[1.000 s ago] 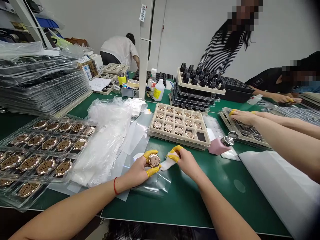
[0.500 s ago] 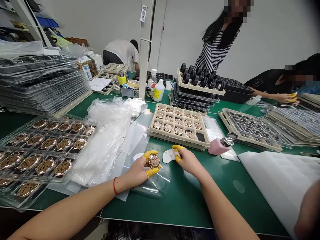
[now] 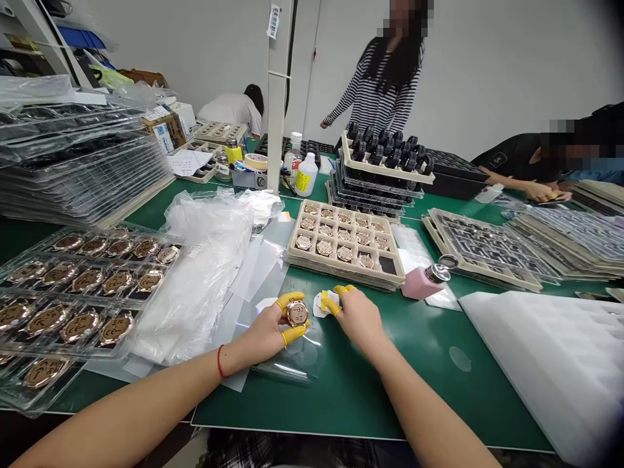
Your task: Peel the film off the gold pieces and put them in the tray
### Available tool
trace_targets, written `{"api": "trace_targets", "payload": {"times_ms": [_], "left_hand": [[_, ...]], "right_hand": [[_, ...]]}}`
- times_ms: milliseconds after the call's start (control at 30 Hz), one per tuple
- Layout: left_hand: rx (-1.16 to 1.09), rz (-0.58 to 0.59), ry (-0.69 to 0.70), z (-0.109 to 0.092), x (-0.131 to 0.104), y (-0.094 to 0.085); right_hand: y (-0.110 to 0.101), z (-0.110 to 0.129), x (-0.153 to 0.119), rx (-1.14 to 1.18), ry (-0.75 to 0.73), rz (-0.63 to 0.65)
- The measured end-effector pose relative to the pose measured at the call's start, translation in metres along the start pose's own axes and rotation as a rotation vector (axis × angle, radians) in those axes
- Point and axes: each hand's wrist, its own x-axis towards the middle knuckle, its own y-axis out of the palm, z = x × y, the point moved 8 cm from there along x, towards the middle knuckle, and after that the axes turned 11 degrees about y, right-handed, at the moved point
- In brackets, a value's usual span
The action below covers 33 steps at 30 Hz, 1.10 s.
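My left hand (image 3: 263, 330), with yellow finger cots on its fingertips, grips a round rose-gold watch case (image 3: 297, 314) by its edge. The engraved back of the case, with a CE mark, faces me. To the right, my right hand (image 3: 359, 320), also in yellow finger cots, is closed on a crumpled white wipe (image 3: 319, 304). A small gap lies between wipe and case. Behind both hands, a beige compartment tray (image 3: 336, 267) holds several similar cases, and its front right compartment shows only a dark bottom. Clear plastic film (image 3: 287, 370) lies beneath the left hand.
On the left, clear trays (image 3: 104, 348) hold several watch cases beside plastic bags (image 3: 190, 286). A pink pump bottle (image 3: 420, 283) stands right of the beige tray. White foam sheeting (image 3: 531, 364) covers the right side. Watches fill a rear tray (image 3: 390, 168); co-workers are beyond.
My right fingers have shifted over the wipe, which is now more bunched. The watch case has turned slightly in my left hand. The co-worker in stripes has straightened and moved left.
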Motion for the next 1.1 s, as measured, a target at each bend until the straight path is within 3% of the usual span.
{"api": "trace_targets", "payload": {"times_ms": [133,300,433,567,900,967,1100], "left_hand": [[-0.010,-0.020,-0.004,0.004,0.002,-0.001],[-0.097,-0.038,-0.019,0.005,0.004,0.000],[-0.167,-0.040,-0.041,0.008,0.004,0.001],[-0.179,-0.045,-0.030,0.012,0.006,0.002],[-0.152,-0.059,-0.002,0.023,0.008,0.002],[-0.155,-0.055,-0.002,0.024,0.008,0.003],[-0.186,-0.045,-0.003,0.019,0.007,0.004]], "right_hand": [[0.010,0.017,-0.008,-0.090,-0.048,0.018],[0.009,0.003,-0.002,-0.062,-0.071,0.062],[0.007,-0.008,0.007,0.046,-0.028,0.035],[0.005,-0.002,0.007,0.210,-0.076,-0.008],[0.016,0.012,0.001,0.287,-0.169,0.032],[0.013,0.012,0.001,0.316,-0.175,-0.009],[-0.011,0.013,-0.011,0.662,-0.257,-0.176]]}}
